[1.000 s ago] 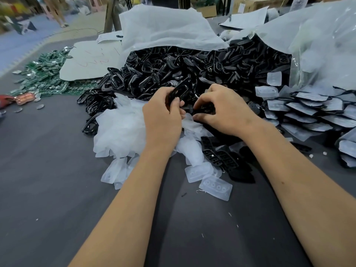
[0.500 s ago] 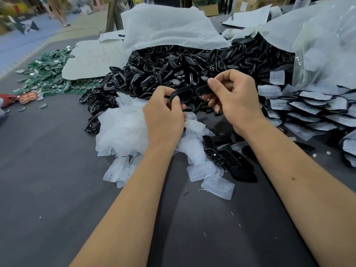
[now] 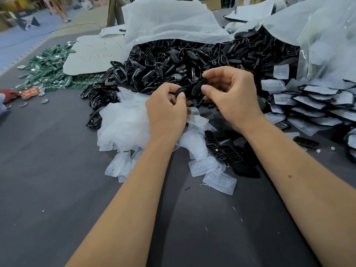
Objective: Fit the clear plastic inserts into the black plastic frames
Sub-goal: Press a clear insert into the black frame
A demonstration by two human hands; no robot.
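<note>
The black frame [image 3: 189,89] sits raised between my two hands, above the heap of clear inserts [image 3: 125,122] on the grey counter [image 3: 48,180]. My left hand [image 3: 165,110] pinches its near end with thumb and curled fingers; my right hand [image 3: 231,97] clamps the far end the same way. Behind, an opened white bag [image 3: 169,22] spills a big pile of black frames [image 3: 173,62] onto the counter. To the right, a clear plastic bag [image 3: 327,45] lies beside rows of fitted frames [image 3: 317,105]. Green circuit boards [image 3: 48,70] lie far left.
</note>
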